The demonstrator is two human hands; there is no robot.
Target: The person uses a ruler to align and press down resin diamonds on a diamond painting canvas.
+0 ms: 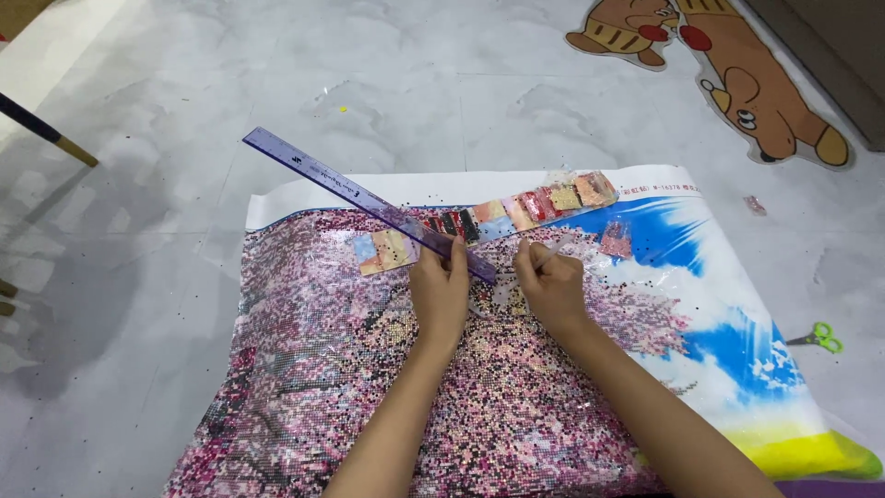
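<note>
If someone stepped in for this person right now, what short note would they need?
Left hand: grip on the lower end of the purple ruler, pressing it on the canvas.
Right hand: grip on a clear pen tool, tip down on the canvas.
Strip of small bead bags lies across the top, under the ruler.
Done: pink bead area, left and centre.
Left: the blue and yellow printed part on the right.

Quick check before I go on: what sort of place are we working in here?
Probably a home floor used as a craft spot. A diamond-painting canvas lies on marble-look floor tiles, cartoon animal stickers are stuck to the floor, and small green scissors lie beside the canvas.
</note>
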